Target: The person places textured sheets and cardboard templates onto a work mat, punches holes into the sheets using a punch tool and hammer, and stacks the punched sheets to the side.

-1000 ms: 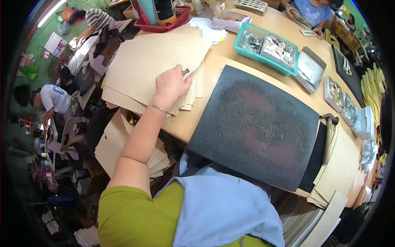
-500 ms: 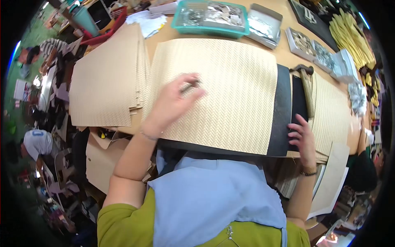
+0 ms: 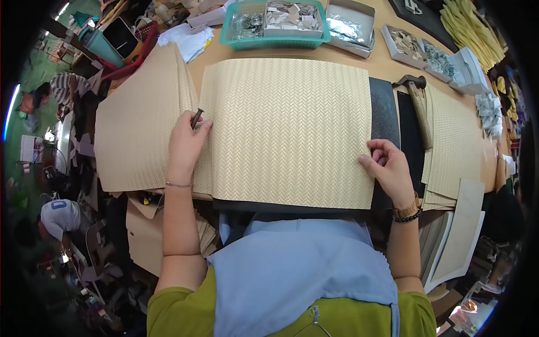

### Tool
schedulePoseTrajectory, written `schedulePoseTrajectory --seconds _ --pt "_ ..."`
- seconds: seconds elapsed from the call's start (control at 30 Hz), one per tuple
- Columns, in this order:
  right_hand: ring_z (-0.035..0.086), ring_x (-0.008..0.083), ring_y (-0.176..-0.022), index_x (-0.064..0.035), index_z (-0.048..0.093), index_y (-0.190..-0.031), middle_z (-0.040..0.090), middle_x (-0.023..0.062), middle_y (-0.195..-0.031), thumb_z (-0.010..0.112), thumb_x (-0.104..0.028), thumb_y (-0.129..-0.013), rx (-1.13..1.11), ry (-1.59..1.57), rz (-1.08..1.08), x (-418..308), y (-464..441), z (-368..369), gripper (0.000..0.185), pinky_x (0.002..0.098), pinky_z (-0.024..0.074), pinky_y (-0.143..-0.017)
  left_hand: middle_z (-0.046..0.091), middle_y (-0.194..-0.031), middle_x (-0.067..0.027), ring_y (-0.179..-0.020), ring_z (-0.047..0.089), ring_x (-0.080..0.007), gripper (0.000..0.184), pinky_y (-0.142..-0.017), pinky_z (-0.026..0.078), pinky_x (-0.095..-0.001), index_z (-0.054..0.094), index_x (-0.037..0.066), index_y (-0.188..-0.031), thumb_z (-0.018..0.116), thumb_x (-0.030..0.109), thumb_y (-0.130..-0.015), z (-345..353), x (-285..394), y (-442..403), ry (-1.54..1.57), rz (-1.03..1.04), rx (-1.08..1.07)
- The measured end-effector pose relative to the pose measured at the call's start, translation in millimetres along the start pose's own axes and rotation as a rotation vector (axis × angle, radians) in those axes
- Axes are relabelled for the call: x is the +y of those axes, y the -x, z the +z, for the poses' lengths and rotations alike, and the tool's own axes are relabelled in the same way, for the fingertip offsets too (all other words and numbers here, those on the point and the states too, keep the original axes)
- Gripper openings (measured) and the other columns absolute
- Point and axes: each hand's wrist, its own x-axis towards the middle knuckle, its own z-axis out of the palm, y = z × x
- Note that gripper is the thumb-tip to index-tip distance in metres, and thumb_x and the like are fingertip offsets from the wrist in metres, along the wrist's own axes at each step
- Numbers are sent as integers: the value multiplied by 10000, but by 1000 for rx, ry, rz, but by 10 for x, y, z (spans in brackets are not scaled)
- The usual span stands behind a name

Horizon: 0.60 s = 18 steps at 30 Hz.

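Note:
A cream sheet with a herringbone weave pattern (image 3: pixel 292 135) lies in front of me, over a dark board (image 3: pixel 384 106). In my left hand (image 3: pixel 188 143) is a short dark metal punch (image 3: pixel 196 118), its flared end pointing up. That hand rests by the sheet's left side, next to a stack of similar sheets (image 3: pixel 137 126). My right hand (image 3: pixel 388 168) has its thumb and curled fingers closed at the sheet's right edge. Just beyond it, a hammer (image 3: pixel 418 106) with a wooden handle lies beside a second stack of patterned sheets (image 3: pixel 455 140).
A teal basket (image 3: pixel 224 33) of small parts stands at the back, beside a white box (image 3: pixel 365 50) with plastic packets. Small boxes of parts (image 3: pixel 404 56) line the back right, near yellow strips (image 3: pixel 471 39). Other people (image 3: pixel 59 219) are at the left.
My left hand has moved left with the punch, off the middle of the sheet to its left side. My right hand has come left from the dark board onto the sheet's right edge.

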Motion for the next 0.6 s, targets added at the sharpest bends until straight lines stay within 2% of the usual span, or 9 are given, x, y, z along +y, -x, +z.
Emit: schedulePoseTrajectory --seconds 0.1,0.17,0.2,0.27,0.37,0.5,0.57,0.6 --pt "483 55 -637 0 579 -1003 552 11 -835 749 -140 -745 50 110 -104 27 14 79 339 200 435 -597 622 -881 -155 -823 605 -293 294 -761 469 -372 565 -23 -905 690 221 -798 20 -6 -14 24 23 49" --pt "485 67 -638 -18 565 -974 550 20 -844 756 -134 -729 122 92 -182 67 21 141 331 210 442 -609 628 -898 -134 -823 601 -236 318 -765 472 -340 562 -23 -949 709 208 -786 21 -21 -31 -15 31 39" --pt "489 73 -637 -20 557 -986 553 26 -855 756 -129 -727 149 103 -195 33 31 161 344 213 444 -607 631 -906 -123 -823 599 -208 333 -767 473 -324 561 -22 -971 718 202 -780 6 -32 -40 -34 35 34" --pt "496 86 -636 -24 540 -1011 560 38 -877 755 -119 -724 206 125 -222 -12 47 168 372 220 447 -603 628 -890 -115 -801 593 -204 323 -755 474 -321 560 -20 -963 717 193 -777 16 -44 -43 -39 37 43" --pt "498 90 -615 -30 518 -1046 569 39 -876 760 -123 -726 148 -11 -169 39 24 147 412 226 445 -583 610 -834 -98 -754 572 -192 295 -731 472 -316 553 -16 -935 712 178 -780 43 -77 -72 -8 25 49" --pt "496 79 -578 -29 503 -1025 570 38 -867 760 -138 -742 93 39 -65 2 53 75 397 225 437 -551 563 -737 -68 -682 525 -163 249 -684 461 -298 536 -4 -885 699 163 -797 3 39 -59 -67 -64 -28" --pt "495 64 -568 -27 495 -1012 566 35 -859 759 -143 -749 50 163 26 -111 110 21 390 218 431 -538 597 -753 -95 -696 571 -200 254 -684 469 -319 555 -6 -902 685 192 -809 15 18 -39 -49 -71 -38" --pt "499 61 -571 -27 493 -1010 565 36 -853 758 -140 -750 58 136 -16 -75 117 28 388 218 431 -538 614 -761 -108 -703 594 -219 259 -684 473 -329 564 -7 -910 678 206 -815 28 1 -31 -40 -73 -44"
